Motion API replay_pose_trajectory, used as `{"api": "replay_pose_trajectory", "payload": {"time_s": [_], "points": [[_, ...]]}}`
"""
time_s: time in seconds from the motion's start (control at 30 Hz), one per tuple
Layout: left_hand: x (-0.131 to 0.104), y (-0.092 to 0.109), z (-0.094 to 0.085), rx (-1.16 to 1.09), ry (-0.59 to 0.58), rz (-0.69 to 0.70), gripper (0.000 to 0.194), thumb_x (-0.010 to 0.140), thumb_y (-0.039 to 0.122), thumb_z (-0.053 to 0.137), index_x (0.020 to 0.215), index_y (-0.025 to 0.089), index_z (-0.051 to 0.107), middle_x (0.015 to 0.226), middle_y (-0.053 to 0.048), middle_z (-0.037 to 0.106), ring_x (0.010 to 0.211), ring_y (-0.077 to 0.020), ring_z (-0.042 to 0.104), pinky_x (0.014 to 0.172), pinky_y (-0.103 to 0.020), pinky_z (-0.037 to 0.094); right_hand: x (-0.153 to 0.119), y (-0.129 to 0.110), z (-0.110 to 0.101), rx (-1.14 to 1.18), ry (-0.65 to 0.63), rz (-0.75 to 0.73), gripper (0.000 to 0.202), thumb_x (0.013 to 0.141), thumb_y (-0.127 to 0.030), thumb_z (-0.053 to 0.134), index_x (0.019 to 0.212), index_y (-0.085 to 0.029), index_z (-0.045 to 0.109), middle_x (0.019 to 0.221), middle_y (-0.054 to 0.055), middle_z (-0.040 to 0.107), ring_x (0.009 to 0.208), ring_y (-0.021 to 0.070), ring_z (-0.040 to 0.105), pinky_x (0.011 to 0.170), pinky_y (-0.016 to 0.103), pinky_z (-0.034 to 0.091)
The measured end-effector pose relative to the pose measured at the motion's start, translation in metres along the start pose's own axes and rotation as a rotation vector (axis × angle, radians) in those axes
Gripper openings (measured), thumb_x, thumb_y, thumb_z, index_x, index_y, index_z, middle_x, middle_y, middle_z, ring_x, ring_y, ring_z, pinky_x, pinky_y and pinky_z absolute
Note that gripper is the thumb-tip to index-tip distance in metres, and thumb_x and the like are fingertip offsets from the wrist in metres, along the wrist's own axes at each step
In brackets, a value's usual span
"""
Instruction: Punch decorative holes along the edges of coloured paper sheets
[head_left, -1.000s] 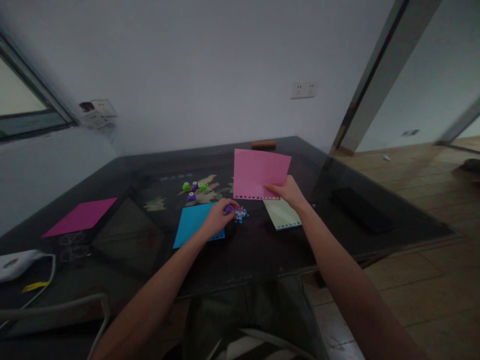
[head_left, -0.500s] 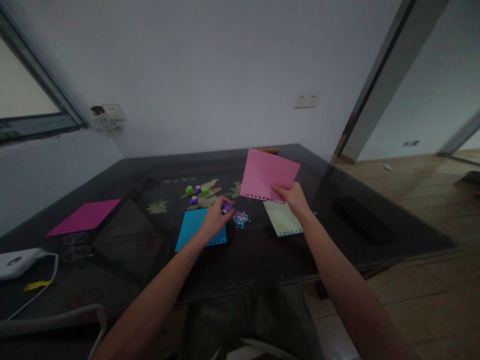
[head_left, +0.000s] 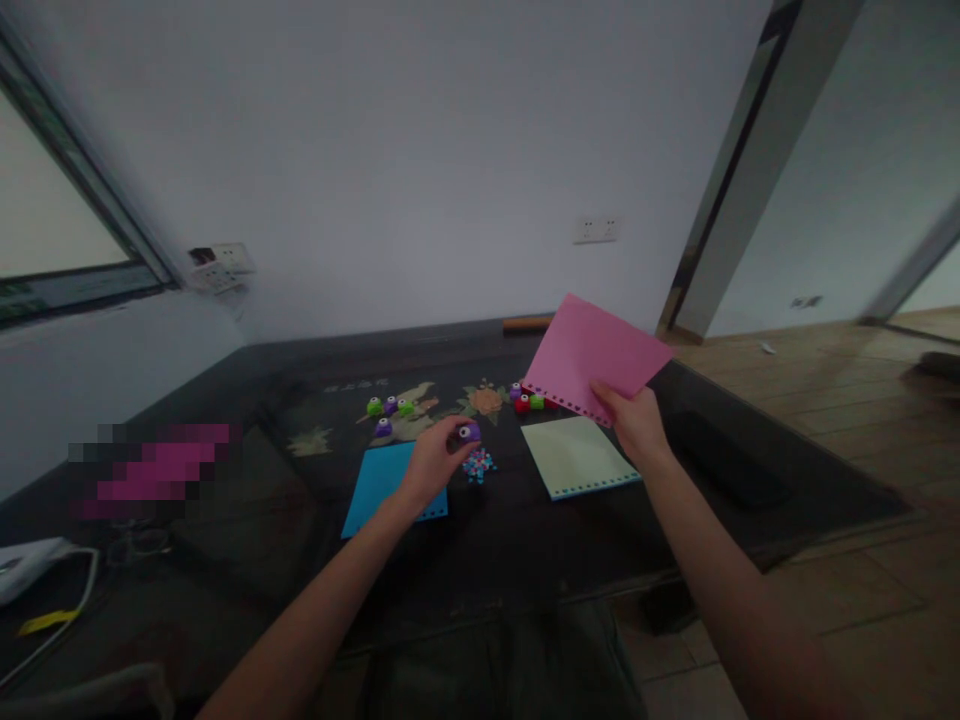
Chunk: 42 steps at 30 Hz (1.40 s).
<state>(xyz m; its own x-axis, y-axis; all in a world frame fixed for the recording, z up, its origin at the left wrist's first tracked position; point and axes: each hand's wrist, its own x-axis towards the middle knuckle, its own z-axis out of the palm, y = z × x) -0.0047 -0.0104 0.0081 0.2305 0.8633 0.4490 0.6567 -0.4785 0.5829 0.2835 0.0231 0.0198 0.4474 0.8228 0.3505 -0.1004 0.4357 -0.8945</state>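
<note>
Between its thumb and fingers, my left hand (head_left: 435, 462) grips a small purple toy with a round eye (head_left: 469, 432), above a pile of tiny pink, blue and white pieces (head_left: 478, 464). Under my left wrist lies a blue punched sheet (head_left: 377, 480). Raised over the table's right side, my right hand (head_left: 634, 420) pinches a pink punched sheet (head_left: 592, 350) by its lower edge. A pale cream sheet (head_left: 577, 455) lies below it. Green and purple eyed toys (head_left: 390, 406) stand behind the blue sheet; red, green and purple ones (head_left: 525, 402) are behind the cream sheet.
The dark table (head_left: 495, 560) carries a blurred magenta sheet (head_left: 169, 465) at left, a white device (head_left: 34, 565) with a cable, and a dark flat object (head_left: 724, 460) at right. An orange-brown bar (head_left: 527, 325) lies near the wall.
My right hand has moved right with the pink sheet, uncovering more of the cream sheet and the toys behind it. The purple toy in my left hand has turned, its eye now showing. The view has shifted.
</note>
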Motion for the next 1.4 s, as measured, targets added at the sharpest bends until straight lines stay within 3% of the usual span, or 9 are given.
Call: {"api": "replay_pose_trajectory", "payload": {"time_s": [0.17,0.37,0.57,1.0,1.4], "points": [[0.016,0.006,0.010,0.026,-0.084,0.024,0.031,0.074,0.025,0.062,0.104,0.020,0.056,0.084,-0.002,0.064,0.070,-0.0150,0.057,0.066,-0.027,0.044,-0.001,0.014,-0.027,0.039,0.062,0.053,0.042,0.051,-0.026,0.078,0.089,-0.013,0.064,0.093,0.010,0.068,0.079,0.0210,0.064,0.076,0.036,0.052],[0.060,-0.004,0.043,-0.021,-0.058,0.037,0.027,0.071,0.021,0.064,0.098,0.019,0.060,0.093,-0.004,0.064,0.079,-0.0160,0.058,0.073,-0.029,0.045,-0.003,0.021,-0.034,0.065,0.095,0.091,0.039,0.051,-0.026,0.078,0.087,-0.014,0.065,0.092,0.008,0.068,0.078,0.0202,0.064,0.073,0.034,0.053],[0.092,-0.013,0.076,0.041,-0.056,-0.144,0.021,0.070,0.023,0.065,0.090,0.019,0.061,0.079,-0.003,0.064,0.073,-0.0158,0.059,0.069,-0.029,0.045,-0.005,0.020,-0.033,0.041,0.084,0.077,0.036,0.053,-0.027,0.077,0.084,-0.013,0.065,0.089,0.009,0.069,0.075,0.0202,0.065,0.071,0.034,0.052],[0.092,-0.025,0.096,0.156,-0.056,-0.117,0.022,0.072,0.022,0.065,0.092,0.019,0.058,0.087,-0.005,0.064,0.081,-0.0171,0.059,0.072,-0.028,0.043,-0.006,0.015,-0.032,0.021,0.095,0.069,0.041,0.055,-0.030,0.075,0.090,-0.013,0.064,0.097,0.010,0.067,0.083,0.0220,0.064,0.076,0.037,0.052],[0.111,-0.026,0.108,0.293,-0.132,-0.136,0.023,0.069,0.021,0.066,0.091,0.018,0.062,0.092,-0.008,0.066,0.086,-0.0193,0.059,0.073,-0.027,0.042,-0.006,0.012,-0.032,0.017,0.100,0.056,0.039,0.056,-0.028,0.075,0.090,-0.014,0.064,0.095,0.009,0.068,0.082,0.0217,0.064,0.073,0.035,0.052]]}}
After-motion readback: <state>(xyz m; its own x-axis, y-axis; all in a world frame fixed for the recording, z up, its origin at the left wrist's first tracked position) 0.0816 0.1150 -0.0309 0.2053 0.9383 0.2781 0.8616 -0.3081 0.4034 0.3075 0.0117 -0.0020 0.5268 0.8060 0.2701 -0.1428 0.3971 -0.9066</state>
